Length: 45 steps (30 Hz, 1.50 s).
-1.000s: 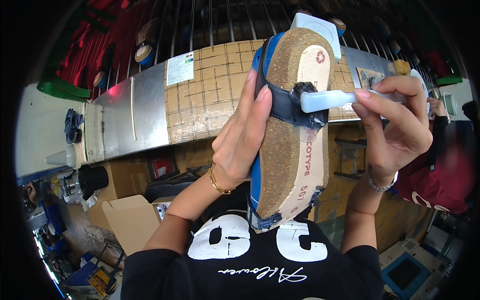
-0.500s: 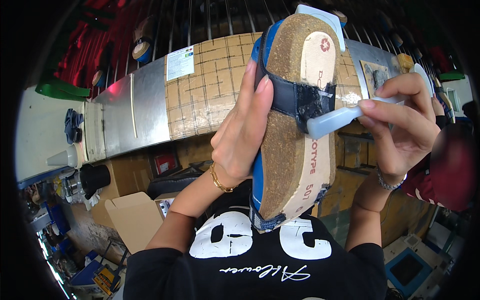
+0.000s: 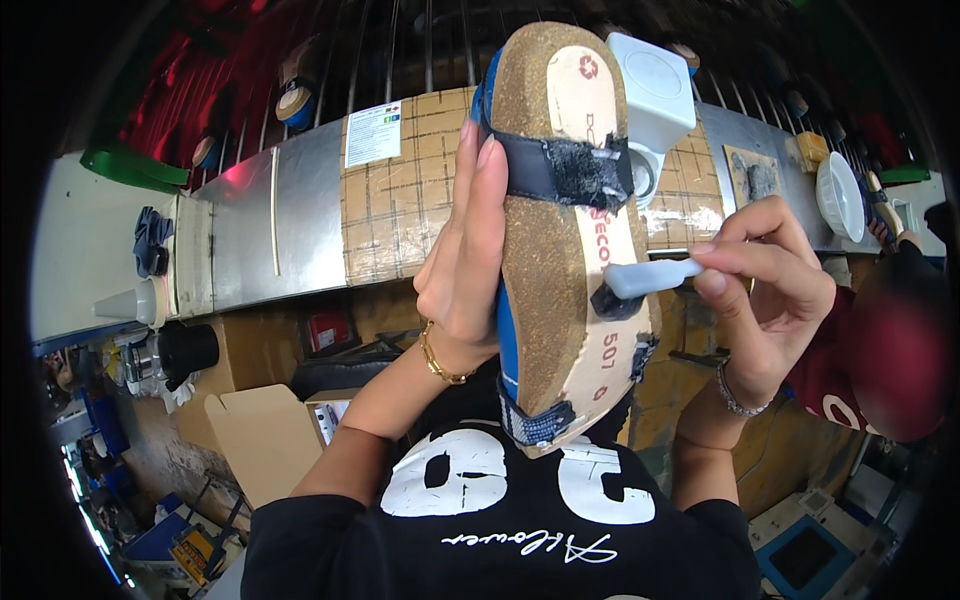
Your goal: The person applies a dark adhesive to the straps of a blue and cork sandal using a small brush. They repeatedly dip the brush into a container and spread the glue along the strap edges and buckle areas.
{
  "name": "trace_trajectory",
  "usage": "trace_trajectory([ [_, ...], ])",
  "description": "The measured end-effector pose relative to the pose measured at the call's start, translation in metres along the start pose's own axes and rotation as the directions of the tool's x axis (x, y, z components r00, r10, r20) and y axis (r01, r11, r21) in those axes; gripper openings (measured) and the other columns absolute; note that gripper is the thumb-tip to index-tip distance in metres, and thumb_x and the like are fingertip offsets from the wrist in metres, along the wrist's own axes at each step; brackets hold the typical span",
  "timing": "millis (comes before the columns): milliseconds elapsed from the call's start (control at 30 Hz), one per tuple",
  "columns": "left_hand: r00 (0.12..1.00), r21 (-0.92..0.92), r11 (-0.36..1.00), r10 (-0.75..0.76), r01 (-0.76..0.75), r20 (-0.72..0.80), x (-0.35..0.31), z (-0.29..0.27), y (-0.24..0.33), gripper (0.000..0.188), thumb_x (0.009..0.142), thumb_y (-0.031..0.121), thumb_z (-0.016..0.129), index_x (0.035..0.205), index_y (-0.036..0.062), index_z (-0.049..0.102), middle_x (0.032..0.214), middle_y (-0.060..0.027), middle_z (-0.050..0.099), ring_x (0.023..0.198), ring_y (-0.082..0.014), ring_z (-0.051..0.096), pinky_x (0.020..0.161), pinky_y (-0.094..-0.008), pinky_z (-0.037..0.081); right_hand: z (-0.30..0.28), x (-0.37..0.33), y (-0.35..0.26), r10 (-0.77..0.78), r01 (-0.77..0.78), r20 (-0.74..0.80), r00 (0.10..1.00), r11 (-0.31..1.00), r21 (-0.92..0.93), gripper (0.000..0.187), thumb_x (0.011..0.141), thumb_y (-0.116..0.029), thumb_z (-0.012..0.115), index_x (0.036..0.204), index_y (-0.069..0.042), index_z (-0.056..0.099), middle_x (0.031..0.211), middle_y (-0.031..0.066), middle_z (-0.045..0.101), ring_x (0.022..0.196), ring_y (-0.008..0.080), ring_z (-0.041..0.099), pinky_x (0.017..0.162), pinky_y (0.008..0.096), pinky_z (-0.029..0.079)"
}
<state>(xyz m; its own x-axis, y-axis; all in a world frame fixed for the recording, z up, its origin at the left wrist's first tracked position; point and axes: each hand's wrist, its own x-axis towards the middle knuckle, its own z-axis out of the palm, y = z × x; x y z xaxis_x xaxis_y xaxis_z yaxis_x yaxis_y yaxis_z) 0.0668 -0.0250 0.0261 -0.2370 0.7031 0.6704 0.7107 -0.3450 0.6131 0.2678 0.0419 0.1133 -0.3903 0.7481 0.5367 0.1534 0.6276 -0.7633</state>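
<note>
Before the black shirt [image 3: 500, 545]: here's our shoe [image 3: 545, 255], raised, its cork underside facing us.
Left hand [image 3: 467, 260]: we see it holding the shoe's blue left side, fingers pointing up.
Right hand [image 3: 780, 295]: a narrow pinch on the pale brush [image 3: 650, 279], dark tip at the lighter strip.
Dark strap [image 3: 530, 167]: across the underside, above our brush.

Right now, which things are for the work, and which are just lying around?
For the work:
- shoe, in the left hand
- pale tool, in the right hand, at the shoe's underside

Seemingly just lying around:
- white bowl
- open box
</note>
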Motion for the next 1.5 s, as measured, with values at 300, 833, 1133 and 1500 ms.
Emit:
trace_trajectory([
  [300, 0.998, 0.012, 0.999, -0.051, 0.051, 0.019, 0.004, -0.007, 0.005, 0.08, 0.081, 0.011, 0.081, 0.143, -0.0126, 0.037, 0.139, -0.0453, 0.042, 0.119, -0.0447, 0.062, 0.088, -0.0369, 0.057, 0.018, 0.004, -0.009, -0.229, 0.187, -0.115, 0.967, 0.937, -0.294, 0.022, 0.075, 0.008, 0.076, 0.096, 0.003, 0.076, 0.089, 0.0093, 0.061, 0.083, 0.016, 0.056, 0.075, 0.0252, 0.042],
  [833, 0.997, 0.0, 0.999, 0.032, -0.032, -0.068, 0.001, -0.002, -0.001, 0.07, 0.084, 0.019, 0.075, 0.139, -0.0112, 0.043, 0.133, -0.0343, 0.053, 0.116, -0.0376, 0.064, 0.09, -0.0363, 0.058, 0.001, 0.001, 0.004, -0.218, 0.223, 0.052, 0.975, 0.968, -0.114, 0.027, 0.066, 0.005, 0.076, 0.092, -0.001, 0.077, 0.093, 0.0122, 0.06, 0.083, 0.0177, 0.054, 0.071, 0.0256, 0.039],
  [1133, 0.974, -0.015, 0.999, 0.028, -0.032, -0.227, 0.007, 0.012, -0.009, 0.068, 0.082, 0.017, 0.077, 0.135, -0.0131, 0.048, 0.131, -0.0323, 0.056, 0.116, -0.0379, 0.064, 0.091, -0.0367, 0.058, 0.008, -0.019, -0.005, -0.184, 0.185, 0.022, 0.983, 0.98, -0.074, 0.029, 0.058, 0.001, 0.077, 0.086, -0.005, 0.077, 0.093, 0.0133, 0.059, 0.084, 0.0212, 0.052, 0.073, 0.0293, 0.038],
  [1500, 0.941, -0.039, 0.999, 0.017, -0.032, -0.339, 0.011, 0.015, -0.015, 0.065, 0.078, 0.015, 0.08, 0.13, -0.0154, 0.054, 0.13, -0.0299, 0.06, 0.117, -0.0383, 0.064, 0.092, -0.0372, 0.057, 0.009, -0.026, -0.014, -0.223, 0.235, 0.086, 0.971, 0.957, -0.168, 0.025, 0.054, -0.013, 0.08, 0.078, -0.016, 0.077, 0.086, 0.0067, 0.059, 0.08, 0.0221, 0.052, 0.072, 0.0351, 0.038],
])
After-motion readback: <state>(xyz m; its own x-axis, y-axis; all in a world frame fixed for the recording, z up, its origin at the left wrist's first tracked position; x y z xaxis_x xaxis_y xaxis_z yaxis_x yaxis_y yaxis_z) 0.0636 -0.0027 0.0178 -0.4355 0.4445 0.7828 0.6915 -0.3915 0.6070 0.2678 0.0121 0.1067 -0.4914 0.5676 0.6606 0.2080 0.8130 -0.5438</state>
